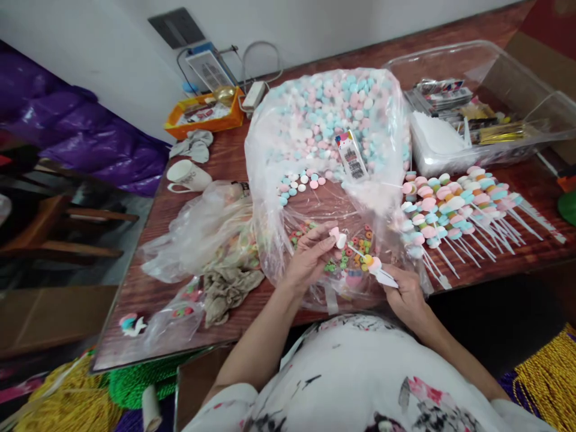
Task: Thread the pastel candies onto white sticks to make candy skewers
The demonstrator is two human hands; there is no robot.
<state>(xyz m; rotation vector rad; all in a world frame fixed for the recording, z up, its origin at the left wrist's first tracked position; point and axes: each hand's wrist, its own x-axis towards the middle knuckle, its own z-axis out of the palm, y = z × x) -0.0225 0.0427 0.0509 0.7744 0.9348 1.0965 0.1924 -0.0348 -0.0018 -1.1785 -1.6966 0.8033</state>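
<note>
While my left hand (308, 258) pinches soft pink-and-white rounded pieces (341, 241), my right hand (407, 293) grips a thin white stick (357, 251), bare tip toward ten o'clock, just beside them.

Pink, blue and white candies (324, 114), red-brown wood-grained table (228, 155)

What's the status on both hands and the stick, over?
Left hand: pinching candy. Right hand: gripping stick, partly loaded. Stick apart from candy, pointing toward it; nothing visibly between.
</note>
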